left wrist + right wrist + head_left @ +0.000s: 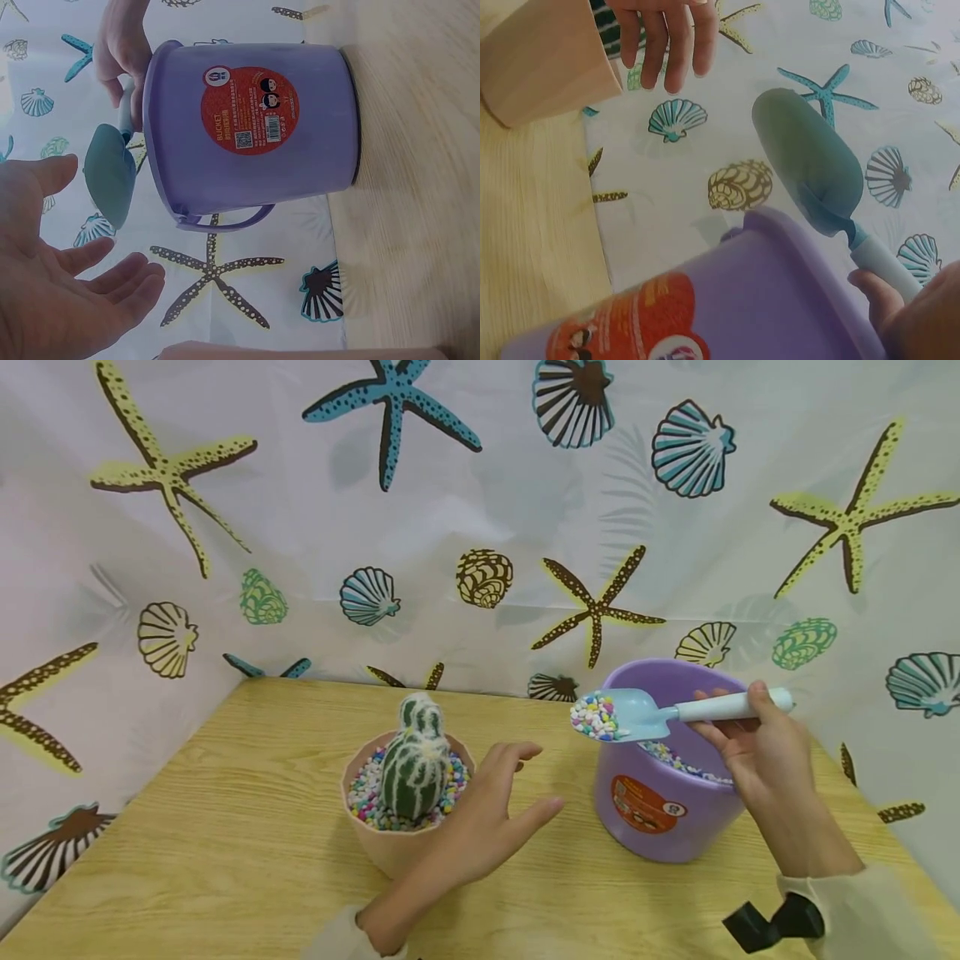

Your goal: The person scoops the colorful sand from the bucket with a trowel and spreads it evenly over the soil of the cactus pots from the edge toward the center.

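My right hand point(765, 752) grips the white handle of a light blue trowel point(643, 714) above a purple bucket point(675, 810). Small multicoloured pebbles point(596, 717) lie in the scoop, and more pebbles show inside the bucket. In both wrist views the scoop point(111, 176) is seen from its underside, at the level of the bucket's rim or higher. My left hand point(487, 818) is held with fingers loosely bent and nothing in them, between the bucket and a potted cactus point(414, 768). That cactus stands in a peach pot point(375, 843) with colourful pebbles around its base; the left forearm covers part of the pot.
Both containers stand on a wood-grain table point(225, 827). Behind it hangs a white cloth point(435, 527) printed with starfish and shells, which also runs along the sides. The bucket has a handle point(244, 220) at its side and a red label point(251, 110).
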A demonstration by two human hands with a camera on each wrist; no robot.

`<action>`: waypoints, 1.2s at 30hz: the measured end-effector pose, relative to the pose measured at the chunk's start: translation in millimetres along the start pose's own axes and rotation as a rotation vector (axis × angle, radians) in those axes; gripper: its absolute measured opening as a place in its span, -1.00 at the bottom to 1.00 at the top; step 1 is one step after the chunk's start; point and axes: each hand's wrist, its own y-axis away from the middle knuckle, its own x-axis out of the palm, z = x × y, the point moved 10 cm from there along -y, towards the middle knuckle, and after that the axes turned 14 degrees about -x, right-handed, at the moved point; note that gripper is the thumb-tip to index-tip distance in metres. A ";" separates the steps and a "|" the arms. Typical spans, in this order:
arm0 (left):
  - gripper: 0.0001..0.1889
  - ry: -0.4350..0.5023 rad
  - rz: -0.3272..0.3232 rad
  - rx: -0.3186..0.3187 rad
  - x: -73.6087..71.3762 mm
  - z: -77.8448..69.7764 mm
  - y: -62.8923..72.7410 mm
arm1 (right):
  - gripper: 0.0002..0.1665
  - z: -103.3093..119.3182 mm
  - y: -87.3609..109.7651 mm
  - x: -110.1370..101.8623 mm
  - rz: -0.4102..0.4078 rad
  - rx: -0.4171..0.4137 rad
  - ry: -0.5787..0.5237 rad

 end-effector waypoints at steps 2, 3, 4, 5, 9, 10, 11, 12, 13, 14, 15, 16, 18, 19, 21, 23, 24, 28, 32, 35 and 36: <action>-0.38 -0.012 -0.001 -0.007 -2.8 2.3 6.1 | -0.44 -3.2 2.8 2.2 -0.005 -0.002 0.021; -0.37 -0.016 0.000 -0.009 -4.0 3.2 9.2 | -0.41 -4.6 4.3 3.2 -0.005 -0.004 0.028; -0.36 -0.020 0.004 -0.015 -5.0 4.4 12.3 | -0.39 -5.9 5.7 4.2 -0.004 -0.006 0.037; -0.36 -0.027 0.006 -0.020 -6.2 5.4 15.5 | -0.36 -7.2 7.2 5.3 -0.002 -0.006 0.043; -0.35 -0.028 0.032 -0.045 -8.8 10.9 28.2 | -0.42 -14.3 13.1 8.9 0.002 0.008 0.031; -0.36 -0.029 0.040 -0.052 -9.3 12.4 31.6 | -0.44 -16.2 14.7 9.6 -0.001 0.013 0.027; -0.36 -0.030 0.046 -0.056 -9.8 13.8 35.0 | -0.47 -18.1 16.1 10.3 -0.002 0.018 0.020; -0.37 -0.025 0.057 -0.060 -9.9 14.8 38.0 | -0.51 -19.6 17.7 10.5 -0.003 0.021 0.011; -0.37 -0.019 0.065 -0.065 -10.2 15.7 40.9 | -0.54 -21.0 19.1 10.9 -0.005 0.022 0.002; -0.38 -0.014 0.066 -0.067 -11.3 16.2 44.0 | -0.56 -22.5 20.9 11.6 -0.006 0.024 -0.005; -0.38 -0.005 0.063 -0.066 -12.9 16.7 46.7 | -0.57 -23.5 22.6 13.1 0.000 0.022 -0.003; -0.39 0.009 0.065 -0.064 -14.4 17.3 49.4 | -0.58 -24.6 24.2 14.6 0.002 0.020 -0.004; -0.41 0.052 0.073 -0.072 -17.9 19.7 54.8 | -0.61 -27.4 27.7 18.0 0.006 0.019 -0.007; -0.43 0.063 0.072 -0.072 -20.4 21.5 57.6 | -0.62 -28.9 29.6 19.9 0.008 0.019 -0.005; -0.46 0.065 0.059 -0.080 -26.7 27.0 63.3 | -0.65 -32.3 33.3 23.7 0.012 0.017 0.013; -0.51 0.045 0.028 -0.075 -35.2 33.0 68.7 | -0.67 -35.6 36.6 27.8 0.016 0.020 0.025; -0.55 0.021 0.001 -0.063 -40.3 35.6 71.3 | -0.68 -37.2 38.2 29.7 0.016 0.021 0.025; -0.66 -0.068 -0.117 -0.039 -61.7 43.7 79.6 | -0.69 -42.3 43.5 35.9 0.014 0.020 0.034; -0.68 -0.126 -0.205 -0.030 -81.3 46.2 84.7 | -0.73 -48.2 49.2 40.8 0.012 0.015 0.052; -0.66 -0.160 -0.264 -0.026 -97.1 48.2 87.3 | -0.74 -53.8 53.9 46.0 0.024 0.012 0.068; -0.65 -0.163 -0.280 -0.027 -102.6 49.3 87.6 | -0.74 -55.7 55.4 47.7 0.029 0.011 0.073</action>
